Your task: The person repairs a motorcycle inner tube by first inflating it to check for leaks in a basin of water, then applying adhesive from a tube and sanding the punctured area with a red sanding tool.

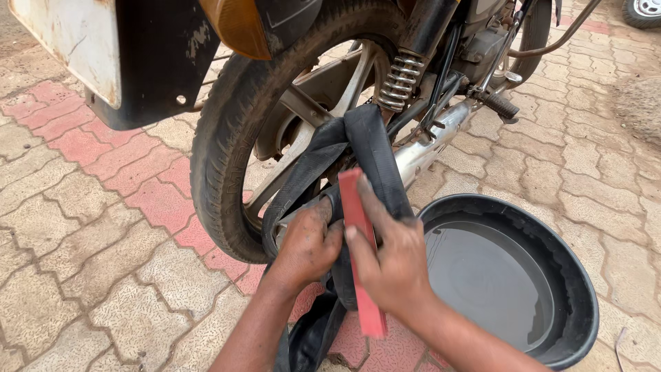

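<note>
A black rubber inner tube [365,141] hangs out of a motorcycle's rear tyre [224,131] and loops down to the pavement. My left hand [306,244] grips a fold of the tube near the wheel rim. My right hand [392,258] holds a flat red strip [359,241] pressed lengthwise against the tube, with the index finger lying along it. The strip's lower end sticks out below my palm.
A round black basin [582,286] with dark water sits on the paving at the right. The motorcycle's spring shock absorber [401,81], chrome exhaust [430,141] and footpeg [499,105] stand behind the tube. A mudguard with a plate [103,52] overhangs top left.
</note>
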